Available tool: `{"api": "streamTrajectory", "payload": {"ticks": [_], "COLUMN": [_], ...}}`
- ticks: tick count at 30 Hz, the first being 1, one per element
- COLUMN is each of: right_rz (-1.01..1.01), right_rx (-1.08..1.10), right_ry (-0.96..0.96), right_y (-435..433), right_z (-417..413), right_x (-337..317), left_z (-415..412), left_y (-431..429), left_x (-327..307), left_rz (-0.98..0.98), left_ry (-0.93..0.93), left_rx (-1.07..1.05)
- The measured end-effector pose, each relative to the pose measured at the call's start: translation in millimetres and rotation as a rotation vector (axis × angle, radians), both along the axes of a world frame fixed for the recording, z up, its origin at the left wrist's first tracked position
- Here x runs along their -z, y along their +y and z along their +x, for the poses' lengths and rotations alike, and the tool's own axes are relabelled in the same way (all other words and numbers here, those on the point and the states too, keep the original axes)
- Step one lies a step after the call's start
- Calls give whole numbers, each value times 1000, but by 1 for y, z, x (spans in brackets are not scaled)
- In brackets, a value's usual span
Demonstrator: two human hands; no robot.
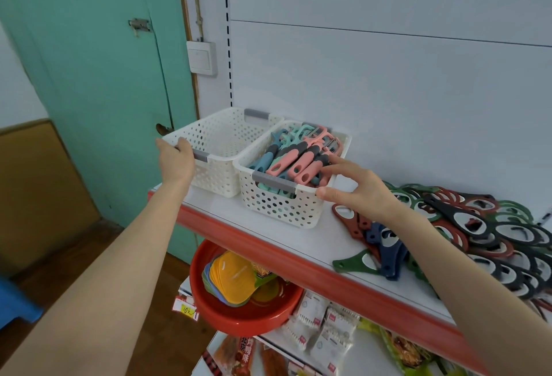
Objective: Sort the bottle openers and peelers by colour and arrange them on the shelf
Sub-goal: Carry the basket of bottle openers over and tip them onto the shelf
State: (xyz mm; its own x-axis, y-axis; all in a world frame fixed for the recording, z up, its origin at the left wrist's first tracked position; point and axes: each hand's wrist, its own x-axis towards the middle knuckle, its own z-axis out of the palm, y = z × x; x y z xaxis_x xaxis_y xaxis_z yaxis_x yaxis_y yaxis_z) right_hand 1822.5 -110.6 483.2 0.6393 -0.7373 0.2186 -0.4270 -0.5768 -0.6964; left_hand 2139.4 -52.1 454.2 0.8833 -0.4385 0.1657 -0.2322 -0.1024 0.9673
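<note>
At the left end of the shelf (316,241), close to its red front edge, two white perforated baskets stand side by side and touch each other. The left one, the empty basket (215,178), has nothing in it as far as I can see. The right one, the peeler basket (277,205), is full of peelers (295,160) with pink, teal and blue handles, all mixed together. The bottle openers (478,226) lie in a loose heap on the right part of the shelf, reaching to the front edge, in dark red, green, navy and black, also unsorted.

The person's left hand (176,157) grips the near left corner of the empty basket, the fingers (182,142) curled over its rim beside the grey handle. The right hand (358,190) reaches into the peeler basket from its near right corner. Its fingers (331,164) are stretched out, almost straight, and their tips touch the handles of the pink peelers, while the thumb lies outside against the rim. This hand has hold of nothing.

I judge that the sorting of the peelers is only at its start: one hand steadies the basket that will receive, and the other is choosing a colour. The openers are not begun at all. The next move, I think, calls for pinching one pink peeler by its handle and lifting it out without dragging its neighbours, because the handles lie crossed and tightly packed. Then it must go over the two touching rims into the empty basket. The blades point toward the back of the shelf, so the handle end looks the safer place to take.
</note>
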Motion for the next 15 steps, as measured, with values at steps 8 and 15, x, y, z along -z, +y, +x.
{"api": "streamTrajectory", "payload": {"ticks": [8, 15], "right_rz": [-30, -137], "right_rx": [42, 176], "right_ry": [55, 131], "right_y": [11, 26], "right_z": [-4, -22], "right_x": [-1, -9], "left_z": [-25, -102], "left_y": [31, 65], "left_x": [-3, -6], "left_rz": [259, 173], "left_ry": [-521, -859], "left_rx": [13, 290]}}
